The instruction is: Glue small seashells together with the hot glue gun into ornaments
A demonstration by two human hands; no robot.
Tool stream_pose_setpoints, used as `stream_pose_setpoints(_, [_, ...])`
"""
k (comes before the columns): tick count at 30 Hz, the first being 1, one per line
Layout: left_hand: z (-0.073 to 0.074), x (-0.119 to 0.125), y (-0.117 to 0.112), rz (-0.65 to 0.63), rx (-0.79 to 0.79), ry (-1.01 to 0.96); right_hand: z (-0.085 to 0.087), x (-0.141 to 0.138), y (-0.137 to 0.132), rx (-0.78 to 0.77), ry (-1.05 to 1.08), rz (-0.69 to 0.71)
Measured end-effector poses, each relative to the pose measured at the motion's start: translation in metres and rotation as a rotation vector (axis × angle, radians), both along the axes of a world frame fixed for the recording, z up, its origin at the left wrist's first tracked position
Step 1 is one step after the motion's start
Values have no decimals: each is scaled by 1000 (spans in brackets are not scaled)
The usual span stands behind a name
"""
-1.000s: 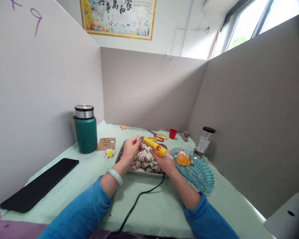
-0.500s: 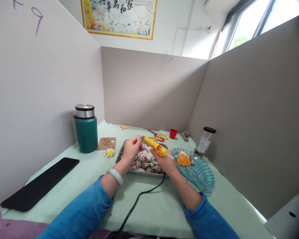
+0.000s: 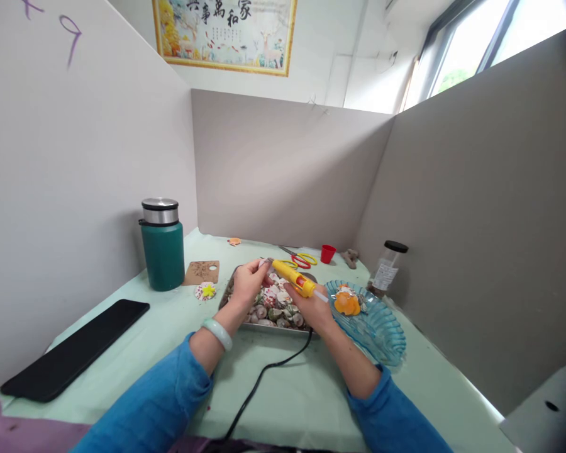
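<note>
My right hand (image 3: 312,307) is closed around a yellow glue gun (image 3: 293,277), its nozzle pointing up and left and a clear glue stick sticking out of its back end. My left hand (image 3: 249,286) is pinched on a small pale piece at the nozzle tip; the fingers cover most of it and I cannot make out its kind. Both hands are above a metal tray (image 3: 268,328) that holds many seashells (image 3: 276,313). From the glue gun a black cord (image 3: 264,371) runs down to the table's front edge.
To the left stand a green flask (image 3: 163,251), a brown board (image 3: 202,272), a decorated disc (image 3: 205,290) and a black slab (image 3: 78,349). Behind the tray lie scissors (image 3: 304,259) and a red cup (image 3: 327,254). On the right are a blue plate (image 3: 377,336) and a jar (image 3: 387,269).
Almost nothing differs. Both hands and the glue gun keep the same place over the tray; the view has shifted very slightly.
</note>
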State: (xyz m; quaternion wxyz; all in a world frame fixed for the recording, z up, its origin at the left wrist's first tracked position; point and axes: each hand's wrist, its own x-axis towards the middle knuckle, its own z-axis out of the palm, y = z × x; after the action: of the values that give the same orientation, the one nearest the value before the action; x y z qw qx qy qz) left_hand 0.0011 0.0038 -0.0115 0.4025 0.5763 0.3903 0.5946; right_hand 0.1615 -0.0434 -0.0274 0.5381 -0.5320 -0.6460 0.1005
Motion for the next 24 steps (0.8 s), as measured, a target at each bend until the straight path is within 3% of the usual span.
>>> stream_pose_setpoints(4, [3, 0, -2, -143, -103, -151, 3, 1, 1, -14, 91, -62])
stream_pose_setpoints(9, [1, 3, -7, -349, -206, -241, 8, 1, 0, -69, 203, -36])
stream_pose_setpoints(24, [-3, 12, -16, -432, -270, -179, 12, 0, -5, -136, 219, -10])
